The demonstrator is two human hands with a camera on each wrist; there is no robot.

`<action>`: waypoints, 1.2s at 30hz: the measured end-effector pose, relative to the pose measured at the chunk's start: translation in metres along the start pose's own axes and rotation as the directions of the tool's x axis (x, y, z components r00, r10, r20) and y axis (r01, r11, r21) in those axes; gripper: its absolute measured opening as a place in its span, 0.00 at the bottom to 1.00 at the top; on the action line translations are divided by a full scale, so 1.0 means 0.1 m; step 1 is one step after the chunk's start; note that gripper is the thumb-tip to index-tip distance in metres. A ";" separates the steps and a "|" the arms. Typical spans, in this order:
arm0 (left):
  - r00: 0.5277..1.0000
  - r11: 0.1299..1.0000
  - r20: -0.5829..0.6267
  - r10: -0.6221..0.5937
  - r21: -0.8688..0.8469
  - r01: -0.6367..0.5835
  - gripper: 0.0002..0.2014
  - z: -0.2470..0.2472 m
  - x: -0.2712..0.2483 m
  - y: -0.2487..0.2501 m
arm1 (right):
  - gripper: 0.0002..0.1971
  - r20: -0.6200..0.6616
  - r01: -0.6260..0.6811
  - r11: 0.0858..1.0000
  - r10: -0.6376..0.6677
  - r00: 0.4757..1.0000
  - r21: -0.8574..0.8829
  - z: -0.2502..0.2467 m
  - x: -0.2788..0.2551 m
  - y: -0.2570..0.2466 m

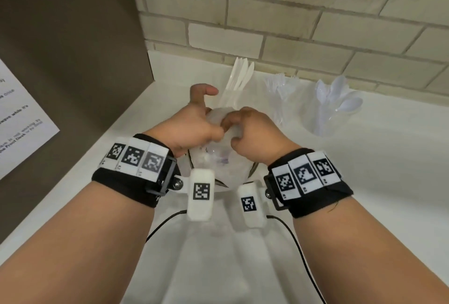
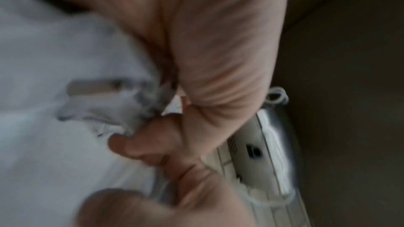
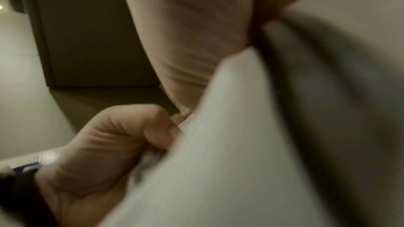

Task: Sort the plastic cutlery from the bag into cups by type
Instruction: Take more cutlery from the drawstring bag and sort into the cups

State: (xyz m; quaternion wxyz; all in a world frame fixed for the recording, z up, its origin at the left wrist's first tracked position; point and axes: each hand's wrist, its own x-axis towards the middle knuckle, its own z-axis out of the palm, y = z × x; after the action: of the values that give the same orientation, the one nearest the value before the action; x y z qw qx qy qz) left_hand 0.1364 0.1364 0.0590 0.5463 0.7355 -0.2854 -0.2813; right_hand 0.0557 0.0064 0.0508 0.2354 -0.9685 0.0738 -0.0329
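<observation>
A crumpled clear plastic bag (image 1: pixel 218 158) is held between both hands above the white counter (image 1: pixel 364 182). My left hand (image 1: pixel 192 126) pinches its top from the left, index finger raised free. From the right, my right hand (image 1: pixel 250 131) grips the same bunched top with curled fingers. Behind stand three clear cups: white knives (image 1: pixel 239 78), clear forks (image 1: pixel 279 90) and spoons (image 1: pixel 337 102). The blurred left wrist view shows my left hand (image 2: pixel 153 137) pinching the bag (image 2: pixel 104 110). In the right wrist view the bag (image 3: pixel 240 144) fills the foreground. What the bag contains is hidden.
A dark panel (image 1: pixel 73 48) with a printed notice (image 1: pixel 21 121) walls off the left side. A tiled wall (image 1: pixel 291 12) runs behind the cups. Black cables (image 1: pixel 298 250) trail from the wrist cameras over the counter near me.
</observation>
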 end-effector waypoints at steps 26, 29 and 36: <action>0.991 0.607 -0.046 -0.124 0.787 0.112 0.18 0.05 -0.27 -0.49 | 0.37 0.288 -0.072 0.937 0.178 0.941 -0.342 0.28 -0.32 0.04; 0.940 0.457 0.029 -0.341 0.878 0.139 0.26 0.06 -0.33 -0.63 | 0.39 0.362 -0.081 0.942 0.203 0.910 -0.325 0.30 -0.35 0.00; 0.938 0.448 0.006 -0.347 0.880 0.160 0.39 0.02 -0.36 -0.64 | 0.19 0.221 -0.026 0.979 0.071 0.973 -0.203 0.40 -0.30 -0.16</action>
State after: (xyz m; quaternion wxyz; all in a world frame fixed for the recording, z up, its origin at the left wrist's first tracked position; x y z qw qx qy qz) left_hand 0.1180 0.1764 0.0000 0.0231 0.9139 -0.3236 -0.2441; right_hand 0.0324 0.0437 0.0217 0.1451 -0.9825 0.0731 0.0912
